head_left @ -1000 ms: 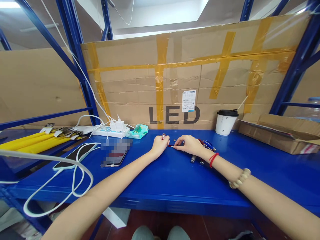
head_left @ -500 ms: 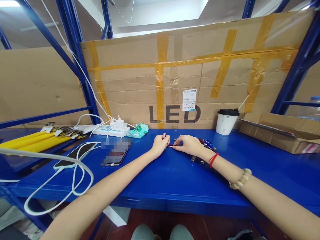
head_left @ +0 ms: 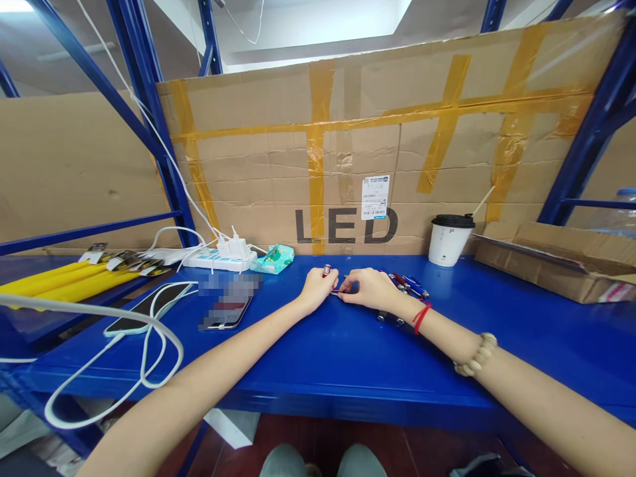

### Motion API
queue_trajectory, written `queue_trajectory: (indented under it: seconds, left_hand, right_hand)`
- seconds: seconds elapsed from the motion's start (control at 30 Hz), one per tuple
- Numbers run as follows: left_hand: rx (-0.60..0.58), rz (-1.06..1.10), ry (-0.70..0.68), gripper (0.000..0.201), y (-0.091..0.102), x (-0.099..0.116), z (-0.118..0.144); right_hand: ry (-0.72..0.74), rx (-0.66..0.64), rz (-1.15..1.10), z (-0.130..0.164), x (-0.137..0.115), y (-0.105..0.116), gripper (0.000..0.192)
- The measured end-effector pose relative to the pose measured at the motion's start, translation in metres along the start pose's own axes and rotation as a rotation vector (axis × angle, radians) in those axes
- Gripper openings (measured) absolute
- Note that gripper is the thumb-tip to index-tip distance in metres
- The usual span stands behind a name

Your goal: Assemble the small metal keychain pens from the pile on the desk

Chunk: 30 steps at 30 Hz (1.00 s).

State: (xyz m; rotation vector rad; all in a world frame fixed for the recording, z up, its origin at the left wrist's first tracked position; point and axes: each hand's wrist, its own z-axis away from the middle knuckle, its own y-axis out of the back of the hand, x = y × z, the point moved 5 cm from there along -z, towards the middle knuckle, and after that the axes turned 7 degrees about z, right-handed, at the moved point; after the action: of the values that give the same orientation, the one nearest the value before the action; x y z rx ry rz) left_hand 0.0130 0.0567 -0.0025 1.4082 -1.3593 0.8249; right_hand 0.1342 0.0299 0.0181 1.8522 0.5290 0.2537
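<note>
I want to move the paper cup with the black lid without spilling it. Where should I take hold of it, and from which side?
Grip the paper cup around its white wall, below the black lid. It stands upright and tapers downward, so a wrap there should hold. Come from the front left: the LED carton stands behind and the flat cardboard box lies close on its right.

Bench [head_left: 318, 358] front strip is bare blue between the forearms, open for a pass. Left side blocked: two phones [head_left: 149, 306] and a looping white cable [head_left: 124, 331], power strip [head_left: 218, 260] behind. Cardboard sheet [head_left: 377, 152] walls the back. Right: pens [head_left: 410, 285] just beside the hands, paper cup [head_left: 450, 240] and flat carton [head_left: 556, 268] further out, clear bench between.
</note>
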Motion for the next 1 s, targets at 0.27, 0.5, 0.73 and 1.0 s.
queue_trajectory:
  seconds: [0.27, 0.5, 0.73, 1.0]
  left_hand:
    - [-0.021, -0.014, 0.017, 0.032, 0.000, 0.000, 0.000]
    - [-0.086, -0.057, -0.007, 0.032, -0.005, 0.000, 0.001]
    - [-0.229, -0.266, -0.058, 0.033, -0.012, 0.012, 0.012]
    - [-0.289, -0.422, -0.067, 0.030, -0.013, 0.010, 0.014]
  right_hand:
    - [0.018, 0.011, 0.015, -0.001, 0.001, -0.001, 0.018]
    - [0.019, 0.016, -0.045, -0.001, 0.003, -0.003, 0.017]
    - [0.023, -0.001, -0.006, -0.001, 0.003, -0.005, 0.017]
    - [0.042, -0.027, 0.007, -0.001, 0.001, -0.006, 0.016]
